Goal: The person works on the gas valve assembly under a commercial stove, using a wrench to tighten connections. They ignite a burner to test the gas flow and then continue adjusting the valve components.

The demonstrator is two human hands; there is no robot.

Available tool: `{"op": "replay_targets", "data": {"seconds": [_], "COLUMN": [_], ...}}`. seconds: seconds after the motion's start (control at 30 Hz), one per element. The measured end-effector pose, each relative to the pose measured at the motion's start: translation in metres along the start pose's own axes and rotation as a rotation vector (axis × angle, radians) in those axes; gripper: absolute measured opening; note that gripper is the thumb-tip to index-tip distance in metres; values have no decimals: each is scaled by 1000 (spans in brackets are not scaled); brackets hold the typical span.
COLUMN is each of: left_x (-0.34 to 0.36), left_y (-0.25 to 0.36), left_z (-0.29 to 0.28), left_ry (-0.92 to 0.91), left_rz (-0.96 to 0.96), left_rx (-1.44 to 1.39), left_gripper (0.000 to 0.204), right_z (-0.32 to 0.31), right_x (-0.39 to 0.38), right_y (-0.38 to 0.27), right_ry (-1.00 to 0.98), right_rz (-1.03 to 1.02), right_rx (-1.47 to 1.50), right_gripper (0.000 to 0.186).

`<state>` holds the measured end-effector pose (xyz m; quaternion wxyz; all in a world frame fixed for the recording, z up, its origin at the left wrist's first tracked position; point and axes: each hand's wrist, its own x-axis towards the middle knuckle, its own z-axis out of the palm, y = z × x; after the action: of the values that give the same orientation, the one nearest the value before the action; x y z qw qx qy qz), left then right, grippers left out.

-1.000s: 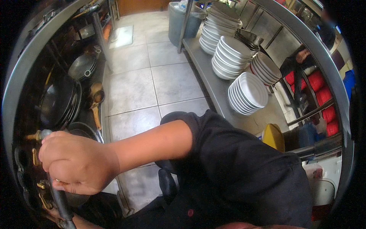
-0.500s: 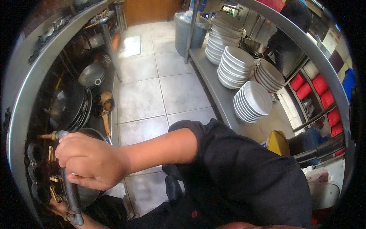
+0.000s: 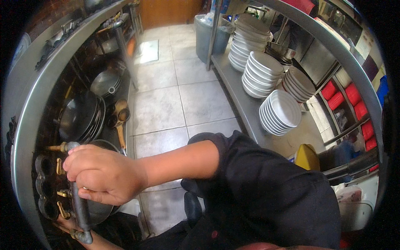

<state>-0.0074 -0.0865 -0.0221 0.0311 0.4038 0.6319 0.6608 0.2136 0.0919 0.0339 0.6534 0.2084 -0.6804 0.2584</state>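
My right hand [image 3: 106, 173] is closed around a dark grey metal pipe [image 3: 81, 212] at the front of a stove, its arm reaching across from the right. Behind that pipe, low on the left, part of my left hand [image 3: 66, 224] shows by the lowest brass valve [image 3: 61, 209]; its fingers are mostly hidden. Two more brass valves, a middle one [image 3: 63, 193] and an upper one [image 3: 59, 166], sit above it. Round black metal rings [image 3: 44, 187] stand in a column to their left. An elbow fitting [image 3: 85, 237] ends the pipe at the bottom.
Dark woks [image 3: 78, 117] and wooden-handled ladles [image 3: 120, 118] lie on the shelf under the stove. Across the tiled floor [image 3: 162, 108], stacked white bowls [image 3: 280, 112] stand on a metal shelf [image 3: 246, 110]. A grey bin [image 3: 207, 43] is at the far end.
The whole view has shifted slightly to the right in the picture. My right hand keeps its hold on the pipe, and the left stays low by the valves.
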Motion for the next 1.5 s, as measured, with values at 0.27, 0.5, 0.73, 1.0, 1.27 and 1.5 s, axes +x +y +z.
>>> {"op": "replay_targets", "data": {"seconds": [0.27,0.5,0.73,1.0,1.27,1.5], "left_x": [-15,-10,-13,-17,-14,-7], "left_y": [21,16,21,12,23,18], "left_z": [64,122,128,137,133,111], "left_ry": [-318,-619,-603,-566,-499,-393], "left_rz": [77,177,178,289,162,99], "left_rx": [65,-31,84,113,197,10], "left_gripper": [13,12,6,5,6,7], "right_z": [-64,-105,-89,-68,-66,-83], "right_x": [-14,-46,-64,-72,-73,-61], "right_y": [21,49,44,35,29,32], "right_ry": [39,-410,-576,-605,-634,-865], "right_rz": [678,1383,1446,1484,1542,1574], "right_rx": [160,250,520,682,616,490], "right_gripper": [27,35,29,29,26,29]}}
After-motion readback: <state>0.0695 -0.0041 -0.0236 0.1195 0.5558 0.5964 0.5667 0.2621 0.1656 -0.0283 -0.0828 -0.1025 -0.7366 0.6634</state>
